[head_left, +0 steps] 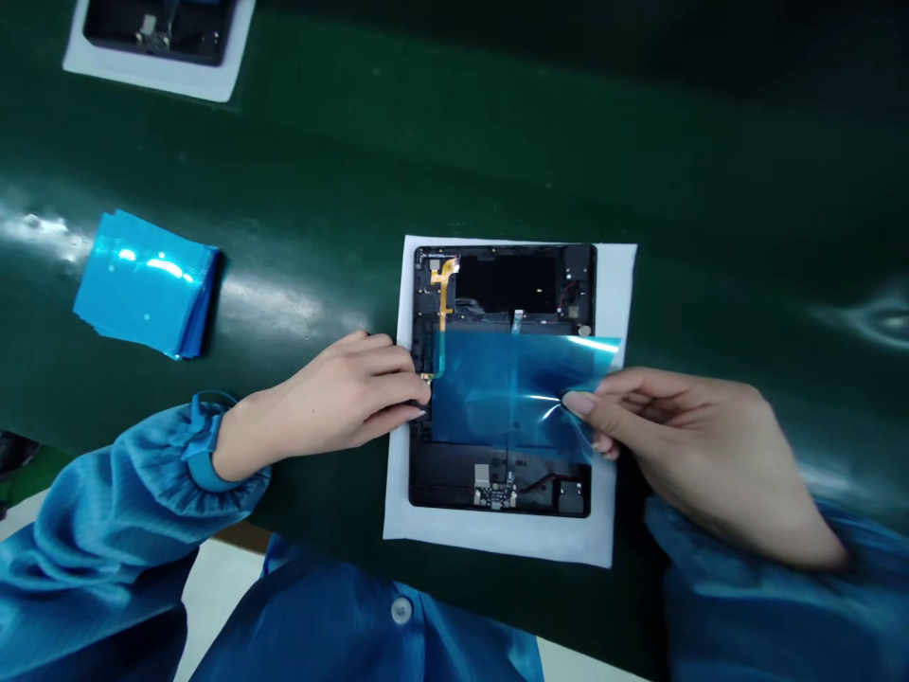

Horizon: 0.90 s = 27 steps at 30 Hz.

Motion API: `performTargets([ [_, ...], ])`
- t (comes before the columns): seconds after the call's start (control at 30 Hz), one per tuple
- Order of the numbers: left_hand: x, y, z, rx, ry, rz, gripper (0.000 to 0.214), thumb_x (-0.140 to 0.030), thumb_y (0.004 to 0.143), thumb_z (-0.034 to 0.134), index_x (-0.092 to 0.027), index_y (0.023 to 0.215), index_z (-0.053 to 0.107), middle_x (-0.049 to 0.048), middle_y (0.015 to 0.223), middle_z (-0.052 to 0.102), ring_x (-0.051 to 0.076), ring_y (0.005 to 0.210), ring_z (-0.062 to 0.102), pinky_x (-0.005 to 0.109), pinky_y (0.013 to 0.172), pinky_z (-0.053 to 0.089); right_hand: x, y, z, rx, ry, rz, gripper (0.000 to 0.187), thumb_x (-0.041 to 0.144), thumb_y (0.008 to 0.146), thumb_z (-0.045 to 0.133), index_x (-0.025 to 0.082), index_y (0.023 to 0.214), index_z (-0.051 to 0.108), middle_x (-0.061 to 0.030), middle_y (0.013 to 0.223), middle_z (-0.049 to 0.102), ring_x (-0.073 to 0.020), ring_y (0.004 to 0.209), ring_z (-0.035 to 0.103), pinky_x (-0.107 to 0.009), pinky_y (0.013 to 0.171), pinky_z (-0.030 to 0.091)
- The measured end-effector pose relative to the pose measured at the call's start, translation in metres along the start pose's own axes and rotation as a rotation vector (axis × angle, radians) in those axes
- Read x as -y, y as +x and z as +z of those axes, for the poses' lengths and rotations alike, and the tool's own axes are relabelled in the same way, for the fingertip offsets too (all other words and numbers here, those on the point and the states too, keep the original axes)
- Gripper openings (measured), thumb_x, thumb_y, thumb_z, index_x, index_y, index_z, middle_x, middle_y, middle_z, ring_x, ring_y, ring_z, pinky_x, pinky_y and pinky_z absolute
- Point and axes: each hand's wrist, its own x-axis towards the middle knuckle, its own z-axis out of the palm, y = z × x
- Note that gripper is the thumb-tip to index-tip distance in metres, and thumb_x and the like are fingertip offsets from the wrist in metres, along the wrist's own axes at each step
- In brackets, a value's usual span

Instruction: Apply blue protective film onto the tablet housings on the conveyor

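Observation:
An opened black tablet (501, 284) with exposed circuitry lies on a white pad (616, 284) in the middle of the green surface. A translucent blue film (497, 388) lies across the tablet's middle. My right hand (682, 445) pinches the film's right edge between thumb and fingers. My left hand (341, 398) rests at the tablet's left edge, its fingers pressed together at the film's left corner. Both arms wear blue sleeves.
A stack of blue film sheets (146, 282) lies to the left on the green conveyor surface (710, 189). Another opened device on a white pad (160, 43) sits at the top left. The surface's near edge runs below my arms.

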Motion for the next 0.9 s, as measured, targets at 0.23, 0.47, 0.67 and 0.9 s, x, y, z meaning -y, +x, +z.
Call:
performTargets([
  [0.23, -0.0032, -0.0009, -0.0015, 0.011, 0.016, -0.004, 0.014, -0.022, 0.118, 0.060, -0.019, 0.118, 0.073, 0.0042, 0.112, 0.082, 0.021, 0.099, 0.071, 0.036, 0.086, 0.051, -0.0026, 0.0011, 0.0008, -0.008, 0.066, 0.088, 0.072, 0.082, 0.050, 0.105, 0.019, 0.076, 0.083, -0.0058, 0.056, 0.067, -0.0154, 0.048, 0.056, -0.027, 0.049, 0.046],
  [0.47, -0.0024, -0.0009, -0.0007, -0.006, 0.010, 0.005, 0.013, -0.022, 0.117, 0.061, -0.020, 0.117, 0.073, 0.0040, 0.112, 0.083, 0.021, 0.098, 0.073, 0.037, 0.085, 0.052, -0.0031, 0.0030, 0.0003, 0.020, 0.093, 0.092, 0.064, 0.073, 0.053, 0.109, 0.019, 0.079, 0.085, -0.0052, 0.058, 0.068, -0.0159, 0.048, 0.055, -0.028, 0.046, 0.048],
  [0.67, -0.0017, -0.0008, 0.0013, -0.013, 0.057, -0.009, 0.016, -0.026, 0.118, 0.057, -0.026, 0.116, 0.073, 0.0002, 0.108, 0.083, 0.018, 0.096, 0.076, 0.036, 0.083, 0.058, -0.0044, 0.0019, 0.0009, 0.029, 0.116, 0.083, 0.060, 0.069, 0.055, 0.110, 0.020, 0.081, 0.087, -0.0034, 0.059, 0.068, -0.0137, 0.048, 0.054, -0.026, 0.047, 0.048],
  [0.9, -0.0014, -0.0017, -0.0008, 0.022, 0.055, -0.024, 0.020, -0.027, 0.120, 0.055, -0.025, 0.117, 0.074, 0.0012, 0.109, 0.083, 0.018, 0.098, 0.077, 0.037, 0.083, 0.060, -0.0017, 0.0035, 0.0005, 0.062, 0.094, 0.076, 0.067, 0.077, 0.054, 0.108, 0.018, 0.078, 0.085, -0.0052, 0.057, 0.067, -0.0151, 0.048, 0.056, -0.028, 0.049, 0.048],
])
